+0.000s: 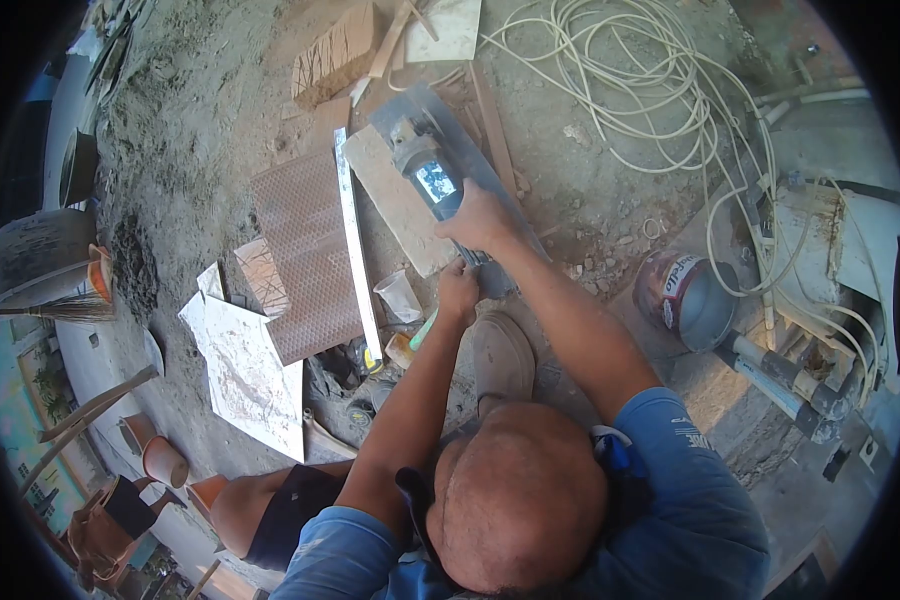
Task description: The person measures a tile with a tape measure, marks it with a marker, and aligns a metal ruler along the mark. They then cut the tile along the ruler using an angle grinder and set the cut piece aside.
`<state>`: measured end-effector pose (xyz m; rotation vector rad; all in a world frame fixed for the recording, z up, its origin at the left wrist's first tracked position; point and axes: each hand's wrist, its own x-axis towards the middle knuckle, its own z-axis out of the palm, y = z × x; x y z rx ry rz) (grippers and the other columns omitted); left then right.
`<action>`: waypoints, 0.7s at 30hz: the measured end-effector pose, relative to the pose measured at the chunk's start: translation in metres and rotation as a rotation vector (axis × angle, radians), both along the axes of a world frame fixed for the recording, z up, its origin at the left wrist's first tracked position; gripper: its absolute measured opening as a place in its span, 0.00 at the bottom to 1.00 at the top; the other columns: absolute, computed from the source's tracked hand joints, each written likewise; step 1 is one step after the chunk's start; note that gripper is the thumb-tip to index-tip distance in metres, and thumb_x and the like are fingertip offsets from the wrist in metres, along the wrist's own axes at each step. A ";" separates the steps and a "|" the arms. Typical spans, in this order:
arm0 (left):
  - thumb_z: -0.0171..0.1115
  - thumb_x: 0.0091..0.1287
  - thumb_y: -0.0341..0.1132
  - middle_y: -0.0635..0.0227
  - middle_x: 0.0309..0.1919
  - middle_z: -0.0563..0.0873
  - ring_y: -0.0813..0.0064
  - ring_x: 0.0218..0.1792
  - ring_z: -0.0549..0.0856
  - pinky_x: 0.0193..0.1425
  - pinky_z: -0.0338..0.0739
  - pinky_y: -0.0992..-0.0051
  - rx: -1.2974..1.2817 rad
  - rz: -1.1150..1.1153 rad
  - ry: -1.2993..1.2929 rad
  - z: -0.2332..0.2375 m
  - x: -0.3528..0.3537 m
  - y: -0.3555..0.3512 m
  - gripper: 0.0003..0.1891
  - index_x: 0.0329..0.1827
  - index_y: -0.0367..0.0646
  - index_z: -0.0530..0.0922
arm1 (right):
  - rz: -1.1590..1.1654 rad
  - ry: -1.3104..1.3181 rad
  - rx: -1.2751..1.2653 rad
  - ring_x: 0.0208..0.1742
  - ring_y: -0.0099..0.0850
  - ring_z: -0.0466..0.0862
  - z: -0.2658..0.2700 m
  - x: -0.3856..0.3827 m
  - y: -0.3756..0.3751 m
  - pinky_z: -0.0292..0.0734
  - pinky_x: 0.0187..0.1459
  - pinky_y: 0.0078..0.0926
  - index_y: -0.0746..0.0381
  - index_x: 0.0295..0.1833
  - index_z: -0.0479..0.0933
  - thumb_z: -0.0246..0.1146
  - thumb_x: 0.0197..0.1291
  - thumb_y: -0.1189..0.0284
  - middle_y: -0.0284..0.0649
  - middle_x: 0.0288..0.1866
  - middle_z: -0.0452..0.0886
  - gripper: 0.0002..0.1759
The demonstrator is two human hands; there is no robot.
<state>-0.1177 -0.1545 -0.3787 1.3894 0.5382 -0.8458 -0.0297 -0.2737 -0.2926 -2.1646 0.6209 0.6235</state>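
My right hand [482, 218] is wrapped around the dusty dark body of what looks like an angle grinder [435, 182]. Lower down, my left hand [458, 290] is closed around the tool's rear end. The tool's head lies over a grey slab [505, 200], and its disc cannot be made out. Beneath them sits a pale board [385, 190]. Just left of the board runs a long white metal straightedge [358, 245], lying across a brown textured sheet [310, 250]. Below my left hand is a shoe [502, 355].
Coiled cream cable [660, 90] spreads over the ground at upper right. A paint bucket [685, 300] stands at right, near pipes [770, 385]. A white plastic cup [398, 296], a white sheet [255, 370] and a wood block [335, 55] lie around the work spot.
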 end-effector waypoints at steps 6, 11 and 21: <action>0.54 0.76 0.34 0.72 0.30 0.83 0.82 0.26 0.80 0.29 0.78 0.76 -0.006 0.027 0.016 0.004 0.001 0.000 0.10 0.47 0.39 0.82 | -0.008 -0.022 0.028 0.63 0.52 0.81 -0.004 0.015 0.001 0.77 0.63 0.42 0.69 0.64 0.68 0.75 0.39 0.60 0.60 0.61 0.79 0.45; 0.52 0.79 0.40 0.72 0.37 0.84 0.79 0.33 0.83 0.41 0.83 0.71 -0.033 -0.025 0.034 0.011 0.004 0.001 0.12 0.51 0.42 0.79 | -0.015 -0.056 0.022 0.63 0.52 0.80 -0.012 0.034 0.005 0.78 0.63 0.41 0.70 0.64 0.69 0.75 0.39 0.61 0.60 0.61 0.79 0.45; 0.53 0.79 0.40 0.70 0.37 0.84 0.78 0.35 0.84 0.42 0.85 0.70 0.022 -0.092 0.014 -0.012 0.000 0.007 0.12 0.49 0.42 0.79 | 0.019 -0.056 0.008 0.62 0.50 0.81 -0.012 0.078 0.009 0.79 0.61 0.39 0.69 0.64 0.69 0.77 0.40 0.60 0.58 0.61 0.79 0.46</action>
